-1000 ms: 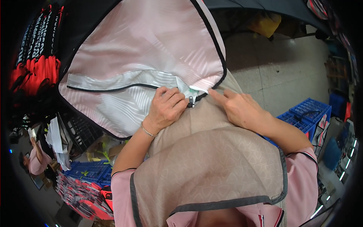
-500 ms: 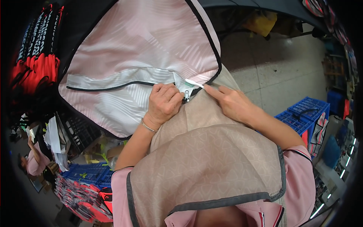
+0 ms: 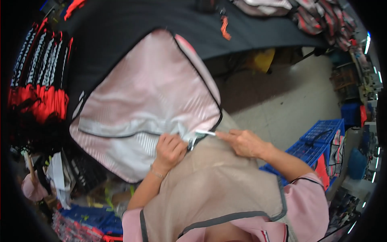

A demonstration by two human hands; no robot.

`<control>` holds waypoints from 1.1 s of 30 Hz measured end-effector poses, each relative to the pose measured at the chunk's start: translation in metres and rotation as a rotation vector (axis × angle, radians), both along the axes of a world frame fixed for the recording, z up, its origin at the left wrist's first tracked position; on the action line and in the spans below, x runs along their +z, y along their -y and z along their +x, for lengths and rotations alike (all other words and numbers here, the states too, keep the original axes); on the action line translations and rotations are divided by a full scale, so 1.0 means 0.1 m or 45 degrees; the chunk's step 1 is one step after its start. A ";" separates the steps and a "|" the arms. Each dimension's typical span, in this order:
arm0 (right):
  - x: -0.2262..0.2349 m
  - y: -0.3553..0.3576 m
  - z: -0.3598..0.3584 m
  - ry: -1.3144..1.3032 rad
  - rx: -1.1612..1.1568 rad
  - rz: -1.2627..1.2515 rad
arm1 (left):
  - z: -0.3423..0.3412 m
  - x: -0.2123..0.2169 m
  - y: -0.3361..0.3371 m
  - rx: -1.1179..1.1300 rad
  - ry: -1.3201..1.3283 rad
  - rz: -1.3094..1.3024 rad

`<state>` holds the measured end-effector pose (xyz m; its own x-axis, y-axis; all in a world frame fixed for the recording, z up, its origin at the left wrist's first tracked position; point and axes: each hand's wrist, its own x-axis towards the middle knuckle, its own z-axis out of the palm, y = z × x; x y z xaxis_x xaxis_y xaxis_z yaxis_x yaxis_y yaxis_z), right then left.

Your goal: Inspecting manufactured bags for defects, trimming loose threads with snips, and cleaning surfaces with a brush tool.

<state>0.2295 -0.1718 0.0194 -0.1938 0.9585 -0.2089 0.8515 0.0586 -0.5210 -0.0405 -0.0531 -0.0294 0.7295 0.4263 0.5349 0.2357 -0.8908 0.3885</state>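
A pale pink fabric panel with black edging hangs off the dark table towards my lap. Across its lower part runs a long slit with black trim. At the slit's right end my left hand is closed on the fabric, knuckles up, beside a metal zipper pull. My right hand grips a slim white toothbrush, its head lying against the pale cloth near the panel's right corner. Greenish bristles show faintly under the head. The picture is blurred, so fine detail there is lost.
Black-and-red straps are stacked at the left on the dark table. An orange cord and patterned bags lie at its far side. Blue crates stand at my right, another blue crate at lower left. Another person is at far left.
The view has tilted up, so the panel and both hands sit lower in the picture and more table shows. Both hands keep their holds, with the toothbrush still at the same corner.
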 end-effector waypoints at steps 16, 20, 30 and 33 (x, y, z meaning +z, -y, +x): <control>0.01 -2.29 2.70 0.224 -0.895 0.552 | -1.14 0.62 -0.13 0.780 0.163 0.167; -0.22 -2.43 3.20 0.413 -0.737 0.926 | -1.92 0.67 -0.22 1.524 0.499 0.242; 0.78 -2.60 0.92 -0.354 -0.393 1.052 | -2.57 -0.56 -0.57 1.426 1.294 -1.565; 0.85 -2.65 0.17 -0.604 -0.297 0.967 | -2.41 -0.12 -0.49 1.060 1.307 -1.827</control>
